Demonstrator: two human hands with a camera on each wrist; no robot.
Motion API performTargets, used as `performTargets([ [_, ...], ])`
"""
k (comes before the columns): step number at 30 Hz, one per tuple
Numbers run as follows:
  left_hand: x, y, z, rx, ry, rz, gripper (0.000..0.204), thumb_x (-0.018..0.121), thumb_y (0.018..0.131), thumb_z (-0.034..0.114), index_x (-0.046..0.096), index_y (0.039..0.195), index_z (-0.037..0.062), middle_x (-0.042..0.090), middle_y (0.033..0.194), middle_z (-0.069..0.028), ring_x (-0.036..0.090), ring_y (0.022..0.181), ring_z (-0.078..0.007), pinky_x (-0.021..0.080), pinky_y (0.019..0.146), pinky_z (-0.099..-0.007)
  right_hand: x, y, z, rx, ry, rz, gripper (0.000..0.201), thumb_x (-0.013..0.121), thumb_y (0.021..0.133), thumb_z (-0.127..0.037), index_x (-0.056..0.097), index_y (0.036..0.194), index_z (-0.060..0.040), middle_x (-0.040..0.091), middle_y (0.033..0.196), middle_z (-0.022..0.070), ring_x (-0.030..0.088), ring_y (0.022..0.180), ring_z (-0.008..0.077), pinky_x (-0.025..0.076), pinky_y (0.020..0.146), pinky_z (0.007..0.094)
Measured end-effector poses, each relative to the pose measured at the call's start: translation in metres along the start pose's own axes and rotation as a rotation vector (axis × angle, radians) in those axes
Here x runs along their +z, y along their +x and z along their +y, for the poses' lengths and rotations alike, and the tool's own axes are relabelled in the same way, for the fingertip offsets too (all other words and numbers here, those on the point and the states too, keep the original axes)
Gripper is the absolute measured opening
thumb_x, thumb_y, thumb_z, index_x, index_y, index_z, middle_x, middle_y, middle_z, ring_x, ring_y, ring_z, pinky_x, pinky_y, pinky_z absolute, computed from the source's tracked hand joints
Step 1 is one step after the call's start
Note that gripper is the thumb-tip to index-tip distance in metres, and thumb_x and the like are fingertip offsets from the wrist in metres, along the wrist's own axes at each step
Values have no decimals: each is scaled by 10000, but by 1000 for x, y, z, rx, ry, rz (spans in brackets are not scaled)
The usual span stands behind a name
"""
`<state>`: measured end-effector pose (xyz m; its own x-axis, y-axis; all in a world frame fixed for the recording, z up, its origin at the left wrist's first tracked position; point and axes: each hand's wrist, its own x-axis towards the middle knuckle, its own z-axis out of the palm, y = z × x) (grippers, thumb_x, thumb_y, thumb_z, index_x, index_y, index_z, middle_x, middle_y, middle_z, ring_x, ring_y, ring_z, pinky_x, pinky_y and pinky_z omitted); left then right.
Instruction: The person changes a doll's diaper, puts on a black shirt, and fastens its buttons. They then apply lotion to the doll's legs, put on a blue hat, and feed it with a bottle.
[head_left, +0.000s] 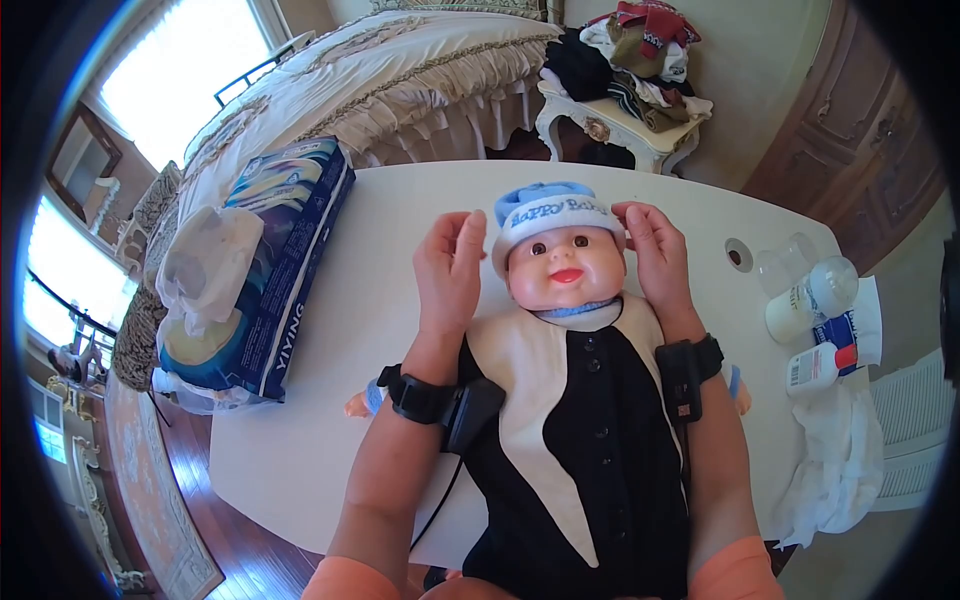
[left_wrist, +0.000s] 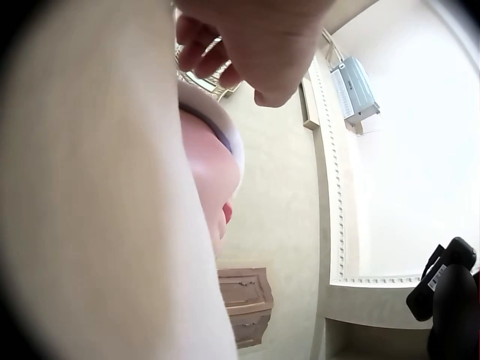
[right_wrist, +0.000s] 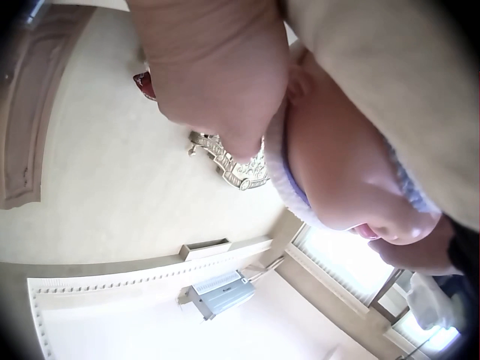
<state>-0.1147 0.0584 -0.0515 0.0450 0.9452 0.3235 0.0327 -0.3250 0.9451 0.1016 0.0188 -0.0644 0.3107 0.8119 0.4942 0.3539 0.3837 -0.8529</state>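
A baby doll (head_left: pixel 567 262) lies face up on the white table, in a black and cream buttoned outfit. On its head sits a blue and white knit hat (head_left: pixel 550 212) with lettering on the band. My left hand (head_left: pixel 450 268) is raised beside the hat, fingers loosely bent, with a gap between it and the hat. At the other side, my right hand (head_left: pixel 657 252) has its fingertips right at the hat's edge, by the doll's ear (right_wrist: pixel 298 84). Both forearms lie along the doll's sides, and its small left-side hand (head_left: pixel 357 404) shows past my left wrist.
At the left is a blue diaper pack (head_left: pixel 300 260) with a white wipes pack (head_left: pixel 210 260) on it. Baby bottles (head_left: pixel 832 288), a small white bottle (head_left: pixel 815 368) and a white cloth (head_left: pixel 835 455) lie at the right edge. Beyond stand a bed (head_left: pixel 400 80) and a clothes-piled bench (head_left: pixel 655 140).
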Motion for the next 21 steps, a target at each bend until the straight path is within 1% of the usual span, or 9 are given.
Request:
performTargets([
  [2,1,1,-8,-56,-29,-41,207,524,823,208,567,860,10,562,749,-32,519,616,-78,373,544,-197,1,1,1,230,141,46,170,527,820,-155,586,907,-22,596,814,34,550,757,113,455,620,239],
  [6,-9,3,-4,-179,-224,-156,147,561,759,158,556,824,26,557,747,-23,529,616,-76,380,529,-198,-6,-1,8,294,213,16,160,492,764,-51,583,888,-4,601,795,39,553,712,111,445,619,232],
  [7,-10,3,-1,-179,-225,-151,147,561,759,158,556,824,26,557,747,-23,529,616,-76,380,529,-198,-7,-2,7,318,185,-65,178,470,737,-18,580,874,7,602,780,50,551,690,109,444,619,231],
  [8,-11,4,2,-183,-192,-244,131,571,733,128,553,817,29,559,741,-20,531,613,-74,385,527,-201,-8,-2,5,340,157,-145,200,448,709,15,578,861,18,603,765,61,549,669,106,443,618,231],
  [9,-11,4,3,-186,-158,-338,127,580,707,98,549,810,33,562,735,-17,532,610,-72,390,526,-204,-9,-2,4,339,158,-149,200,448,709,15,578,861,18,603,765,61,549,669,106,443,618,231],
  [12,-11,6,1,-153,-119,-345,123,602,691,59,552,798,28,565,706,-7,520,605,-60,397,532,-200,-10,-2,3,322,121,-136,186,487,695,19,576,857,36,602,750,68,552,665,106,447,622,230],
  [15,-8,5,-7,-77,130,-254,129,625,673,40,556,780,21,565,683,-1,504,601,-51,396,540,-188,-9,-2,5,271,101,-120,171,511,712,9,579,866,38,605,760,63,554,670,103,451,631,227],
  [19,-10,6,-10,-48,299,-258,118,629,676,34,561,771,14,558,675,4,490,592,-46,395,532,-185,-5,-4,1,151,57,-71,146,539,760,-19,579,890,37,606,784,61,556,687,100,460,630,228],
  [21,-11,7,-15,-69,307,-291,135,610,616,28,574,745,9,567,640,-12,527,587,-115,434,564,-239,-3,-4,5,112,62,-25,137,540,776,-25,579,894,34,603,788,60,556,696,99,463,626,229],
])
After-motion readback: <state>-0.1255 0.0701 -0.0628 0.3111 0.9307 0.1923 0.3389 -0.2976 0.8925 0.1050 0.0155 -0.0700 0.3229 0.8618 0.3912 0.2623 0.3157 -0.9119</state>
